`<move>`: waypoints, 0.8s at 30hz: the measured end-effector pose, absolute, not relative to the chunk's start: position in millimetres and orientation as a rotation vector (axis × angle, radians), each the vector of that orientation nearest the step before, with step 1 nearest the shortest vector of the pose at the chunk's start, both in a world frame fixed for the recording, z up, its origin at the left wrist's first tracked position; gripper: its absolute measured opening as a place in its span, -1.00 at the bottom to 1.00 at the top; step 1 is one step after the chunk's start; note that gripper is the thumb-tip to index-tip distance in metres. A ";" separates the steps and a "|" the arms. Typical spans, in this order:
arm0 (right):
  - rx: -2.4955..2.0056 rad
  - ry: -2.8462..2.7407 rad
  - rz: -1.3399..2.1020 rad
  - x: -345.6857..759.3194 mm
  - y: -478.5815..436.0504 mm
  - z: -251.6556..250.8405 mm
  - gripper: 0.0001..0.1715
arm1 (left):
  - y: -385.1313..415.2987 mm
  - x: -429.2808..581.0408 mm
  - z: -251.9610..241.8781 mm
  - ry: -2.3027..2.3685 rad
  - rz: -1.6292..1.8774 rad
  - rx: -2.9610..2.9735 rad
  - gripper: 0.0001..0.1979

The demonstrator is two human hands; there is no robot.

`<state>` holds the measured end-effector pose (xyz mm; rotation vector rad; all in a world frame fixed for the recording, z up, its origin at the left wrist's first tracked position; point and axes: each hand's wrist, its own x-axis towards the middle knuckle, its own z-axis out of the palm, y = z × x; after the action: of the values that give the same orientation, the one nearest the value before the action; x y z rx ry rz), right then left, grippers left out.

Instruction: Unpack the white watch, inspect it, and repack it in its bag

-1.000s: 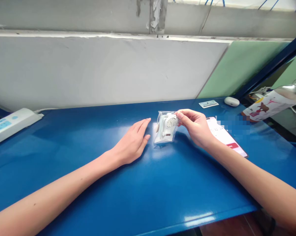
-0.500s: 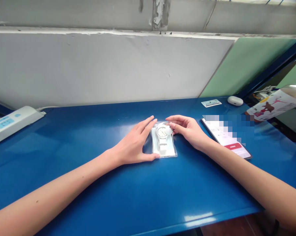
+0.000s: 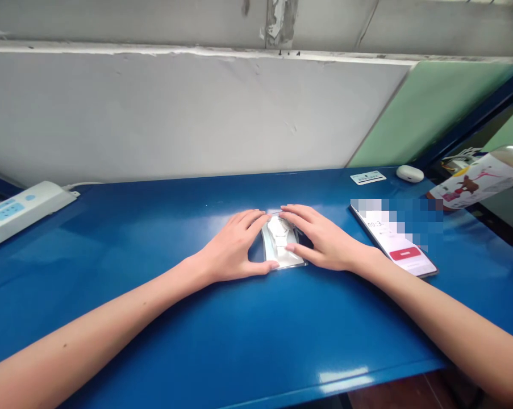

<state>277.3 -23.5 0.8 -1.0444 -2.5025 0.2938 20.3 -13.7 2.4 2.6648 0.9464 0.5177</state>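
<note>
A white wristwatch (image 3: 279,232) with a white strap lies in a flat clear plastic pouch (image 3: 291,261), with a pale card behind it. My left hand (image 3: 238,245) rests at the pouch's left side, fingers stretched to its top edge and thumb at its bottom edge. From the right, my right hand (image 3: 324,238) reaches over the pouch, fingertips at the top edge and thumb on the lower part near the strap. Both hands have thumb and fingers spread apart. The fingers and glare partly cover the watch face.
The pouch lies on a blue tabletop (image 3: 175,335) against a grey wall. On the right lie a phone (image 3: 403,250), a card (image 3: 368,178), a white earbud case (image 3: 410,174) and a bottle with a printed label (image 3: 478,179). A power strip (image 3: 26,210) sits at the left.
My right hand has opened from a pinch at the pouch's upper right and moved its fingers over the top edge and its thumb down onto the pouch. My left hand has barely moved.
</note>
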 end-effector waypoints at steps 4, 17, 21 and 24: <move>-1.086 -2.647 0.319 279.1 -24.5 4.9 0.03 | -13.8 20.8 1.2 1.014 0.505 2.675 -0.10; -1.200 -2.570 0.370 274.7 -24.2 1.9 0.11 | -13.3 19.7 -2.0 1.190 0.653 2.659 -0.46; -1.190 -2.554 0.332 274.8 -23.5 -5.2 0.08 | -13.7 18.8 -0.5 1.163 0.595 2.646 -0.36; -1.158 -2.563 0.301 275.9 -22.8 -7.2 0.04 | -13.1 18.2 -0.2 1.123 0.539 2.643 -0.24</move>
<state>275.9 -22.8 -7.2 -1.1577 -2.5633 0.3012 18.2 -13.1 -0.2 2.6429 1.1233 0.5392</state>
